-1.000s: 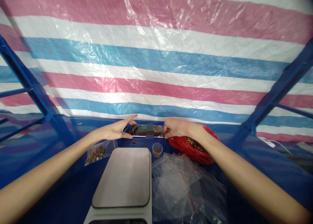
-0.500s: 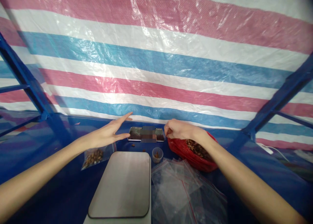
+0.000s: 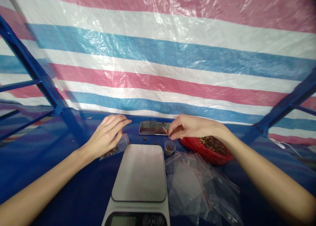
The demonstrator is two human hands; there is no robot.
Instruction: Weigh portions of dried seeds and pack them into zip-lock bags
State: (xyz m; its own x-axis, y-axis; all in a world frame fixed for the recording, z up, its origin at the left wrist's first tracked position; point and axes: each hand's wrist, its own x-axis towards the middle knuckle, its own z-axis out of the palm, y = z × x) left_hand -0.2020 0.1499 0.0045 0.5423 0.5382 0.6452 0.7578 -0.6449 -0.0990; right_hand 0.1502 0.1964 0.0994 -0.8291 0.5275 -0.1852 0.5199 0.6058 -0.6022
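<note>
1. The right hand (image 3: 190, 127) reaches forward and inward, its fingertips (image 3: 172, 134) drawn close in a loose pinch. Nothing shows between them, but I cannot tell whether they grip a small piece.
2. Just below those fingertips stands a small clear plastic cup (image 3: 170, 148) with brown pieces (image 3: 169, 148) in the bottom. The hand is above it and close by, though contact cannot be confirmed. The right hand is clearly the nearer of the 2 hands to the cup.
3. The left hand (image 3: 107, 135) is half curled and appears empty, with its fingers bent over and its thumb pointing down. It sits just above a small zip bag (image 3: 116, 147) holding more brown pieces, and seems barely to touch it, if at all.
4. A red plastic bag (image 3: 207, 149), full of similar pieces, lies beyond the right wrist.
5. Between the hands, a smartphone (image 3: 153, 127) lies flat, its long axis running left to right, with its right end by the right fingertips.
6. Nearer the person and between the forearms sits a digital kitchen scale (image 3: 138, 172). A pile of clear zip bags (image 3: 197, 186) lies below the right hand, all on a blue tarpaulin (image 3: 74, 180).
</note>
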